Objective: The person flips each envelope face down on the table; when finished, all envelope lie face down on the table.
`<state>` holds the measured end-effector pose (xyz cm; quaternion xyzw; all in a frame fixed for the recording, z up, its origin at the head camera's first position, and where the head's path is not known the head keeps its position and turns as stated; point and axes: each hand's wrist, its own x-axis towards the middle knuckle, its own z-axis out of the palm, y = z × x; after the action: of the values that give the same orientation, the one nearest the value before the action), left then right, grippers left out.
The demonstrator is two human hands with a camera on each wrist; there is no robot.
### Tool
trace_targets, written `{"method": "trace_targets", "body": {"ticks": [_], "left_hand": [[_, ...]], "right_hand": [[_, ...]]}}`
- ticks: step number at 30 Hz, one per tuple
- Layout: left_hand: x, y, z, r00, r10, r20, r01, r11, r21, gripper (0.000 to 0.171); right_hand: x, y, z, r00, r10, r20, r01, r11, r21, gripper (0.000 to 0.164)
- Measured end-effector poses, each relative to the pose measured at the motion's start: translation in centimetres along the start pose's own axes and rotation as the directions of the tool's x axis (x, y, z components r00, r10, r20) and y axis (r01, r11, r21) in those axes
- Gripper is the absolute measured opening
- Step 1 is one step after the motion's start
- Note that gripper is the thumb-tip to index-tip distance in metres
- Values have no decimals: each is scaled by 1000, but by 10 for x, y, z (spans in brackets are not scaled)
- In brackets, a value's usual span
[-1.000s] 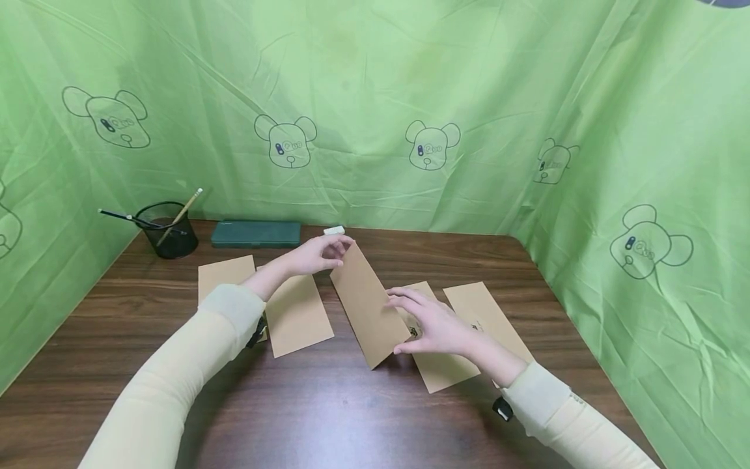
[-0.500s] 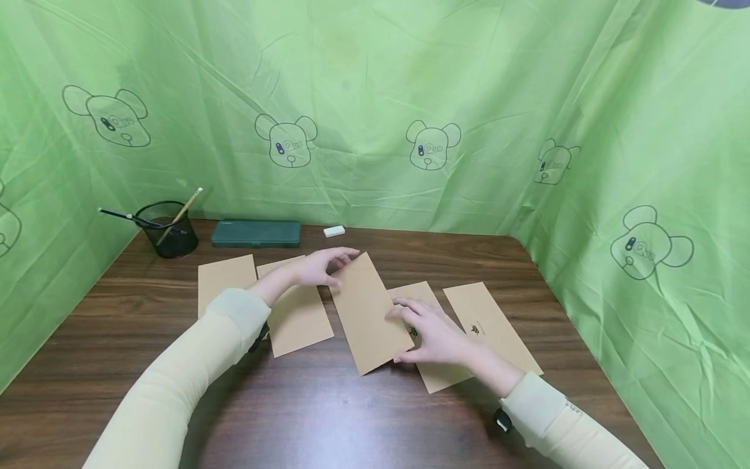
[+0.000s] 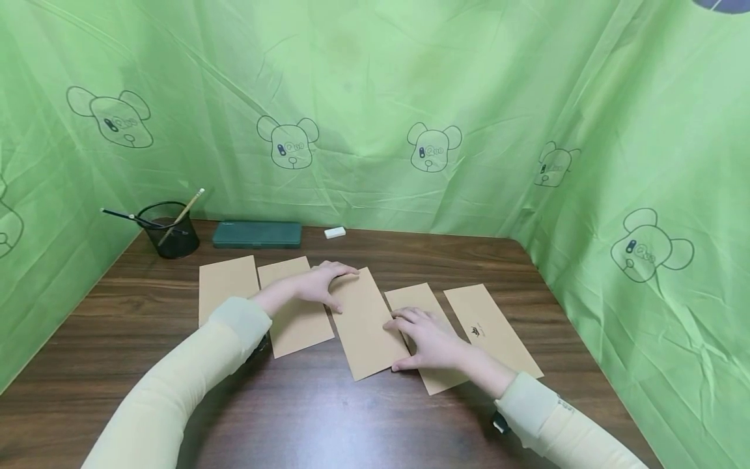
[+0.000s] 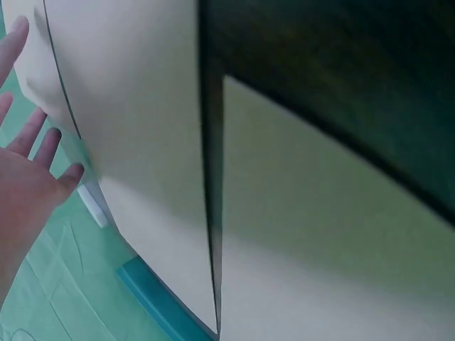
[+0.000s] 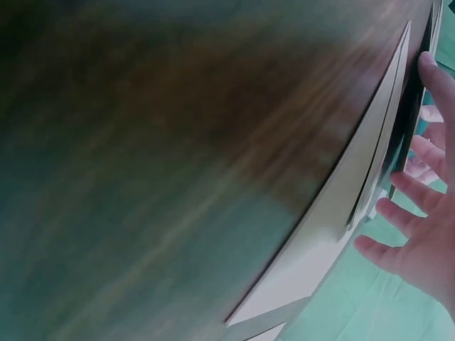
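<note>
1. Two hands meet over the middle brown card [image 3: 366, 342], third in a row of five spread across a wood-grain desk [image 3: 328, 423].
2. The left hand [image 3: 316, 283] frames the card's far left corner, thumb and fingers spread wide rather than clenched.
3. The right hand [image 3: 430, 340] reaches in from the other side, its fingers parted and gently bent at the card's right edge, its thumb near the lower right corner; how firmly they press, one cannot tell.
4. The middle card lies almost level between the second card [image 3: 301, 329] and the fourth card [image 3: 424, 301], the latter partly hidden beneath the right hand.
5. At the ends of the row sit the far-left card [image 3: 225, 283], partly behind a sleeve, and the far-right card [image 3: 498, 332], bearing a small dark emblem.
6. Along the back stand a black mesh cup [image 3: 178, 244] of pencils [image 3: 189, 207], a teal case [image 3: 256, 235] and a small white block [image 3: 334, 232], before green cloth [image 3: 375, 65].
</note>
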<state>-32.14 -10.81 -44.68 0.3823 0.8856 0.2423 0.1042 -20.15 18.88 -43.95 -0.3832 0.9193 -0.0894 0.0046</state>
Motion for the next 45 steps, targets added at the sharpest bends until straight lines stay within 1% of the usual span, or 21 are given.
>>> {"method": "trace_targets", "body": {"ticks": [4,10,17,21,25,30,34,38,45], "left_hand": [[1,2,4,1000,-20,20,20,999,37,88],[1,3,6,999,-19,39,17,999,47,86],[3,1,5,998,-27,58,22,996,90,87],[3,4,2,999,-29,44,25,996,89,89],[5,12,-3,1000,-22,21,21,997,80,91],[14,27,-6,1000,-7,19,6,998,63,91],[25,39,-3,1000,-5,30,3,998,63,92],[37,48,4,999,5,37,-8,997,77,93],[56,57,16,998,64,23,-66,996,58,88]], "right_hand": [[0,2,0,1000,4,18,-4,1000,-15,73],[-1,7,3,999,-26,34,27,999,-20,70],[-3,9,3,999,-45,29,45,999,0,71],[-3,11,-1,997,-75,16,75,997,23,71],[-5,15,-8,997,-76,-6,77,997,29,72],[-10,23,-18,998,-60,-29,60,998,27,75],[-17,31,-25,997,-67,-28,68,997,47,78],[-25,40,-29,994,-104,-32,106,992,72,80],[-44,51,-27,981,-191,-46,194,977,87,84]]}}
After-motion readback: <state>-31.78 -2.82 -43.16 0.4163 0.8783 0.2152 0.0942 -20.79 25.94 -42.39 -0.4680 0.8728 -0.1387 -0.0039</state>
